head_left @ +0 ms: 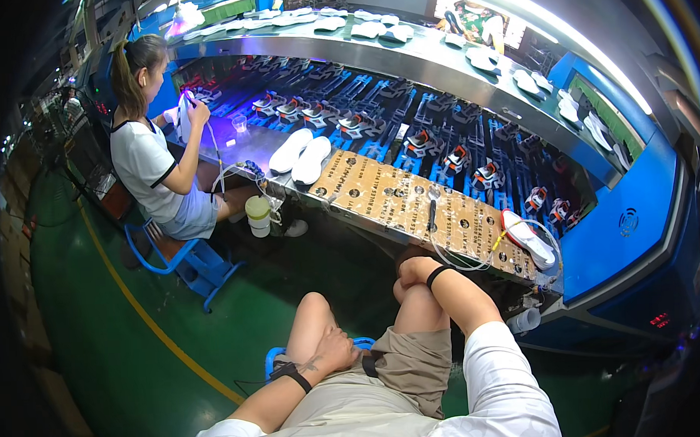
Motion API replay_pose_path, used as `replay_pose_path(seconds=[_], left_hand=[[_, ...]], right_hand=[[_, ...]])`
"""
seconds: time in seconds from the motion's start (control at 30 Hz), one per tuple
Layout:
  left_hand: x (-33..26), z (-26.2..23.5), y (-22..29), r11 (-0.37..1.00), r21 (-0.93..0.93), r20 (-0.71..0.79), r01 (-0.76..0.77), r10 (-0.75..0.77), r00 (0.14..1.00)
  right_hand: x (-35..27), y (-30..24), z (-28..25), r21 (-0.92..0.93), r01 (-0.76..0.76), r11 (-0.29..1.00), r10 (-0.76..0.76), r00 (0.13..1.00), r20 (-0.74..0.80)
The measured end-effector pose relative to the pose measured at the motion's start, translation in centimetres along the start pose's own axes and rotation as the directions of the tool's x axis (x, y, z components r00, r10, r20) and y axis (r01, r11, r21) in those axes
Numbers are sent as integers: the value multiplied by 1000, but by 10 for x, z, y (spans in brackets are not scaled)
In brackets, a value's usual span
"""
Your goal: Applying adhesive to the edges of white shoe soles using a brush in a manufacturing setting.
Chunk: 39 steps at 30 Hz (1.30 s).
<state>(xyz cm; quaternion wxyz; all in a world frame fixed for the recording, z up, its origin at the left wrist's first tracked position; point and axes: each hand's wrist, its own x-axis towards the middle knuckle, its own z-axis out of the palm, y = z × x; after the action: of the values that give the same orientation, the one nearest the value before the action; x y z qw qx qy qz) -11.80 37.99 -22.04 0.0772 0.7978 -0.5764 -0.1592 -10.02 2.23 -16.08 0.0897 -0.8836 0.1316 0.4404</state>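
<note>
The left hand (335,350) lies flat on the left thigh (311,324), fingers loosely spread, holding nothing. The right hand (415,268) rests on the right knee (414,293) — its grip faces away, so I cannot tell its state. A white shoe sole (529,239) lies on the cardboard-covered tabletop (396,201), well apart from both hands.

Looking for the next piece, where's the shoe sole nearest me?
The shoe sole lies at the right end of the brown perforated board, beyond the right hand resting on the knee.

Brown perforated cardboard sheet (411,205) looks matt and rough — the grey metal bench edge (232,149) beside it shines; khaki cloth shorts (405,367) lie soft, the green painted floor (99,320) glossy.
</note>
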Motion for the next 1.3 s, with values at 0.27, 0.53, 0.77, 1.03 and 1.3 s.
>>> replay_pose_path(seconds=[0.27,0.53,0.77,1.03,1.3], left_hand=[[-1,-1,-1,1000,-3,22,12,-12,1000],[-1,-3,-1,1000,2,17,6,-6,1000],[0,-4,-1,1000,3,6,4,-4,1000],[-1,-3,-3,1000,5,-10,-11,11,1000],[-1,-4,-3,1000,9,10,-7,6,1000]], right_hand=[[-3,-4,-1,3,3,1000,-3,998,-56],[3,-2,-3,-43,21,999,-20,1000,15],[9,0,3,1,-5,1000,5,998,-58],[22,3,11,-12,41,999,-41,999,5],[26,7,11,-4,33,999,-33,999,26]])
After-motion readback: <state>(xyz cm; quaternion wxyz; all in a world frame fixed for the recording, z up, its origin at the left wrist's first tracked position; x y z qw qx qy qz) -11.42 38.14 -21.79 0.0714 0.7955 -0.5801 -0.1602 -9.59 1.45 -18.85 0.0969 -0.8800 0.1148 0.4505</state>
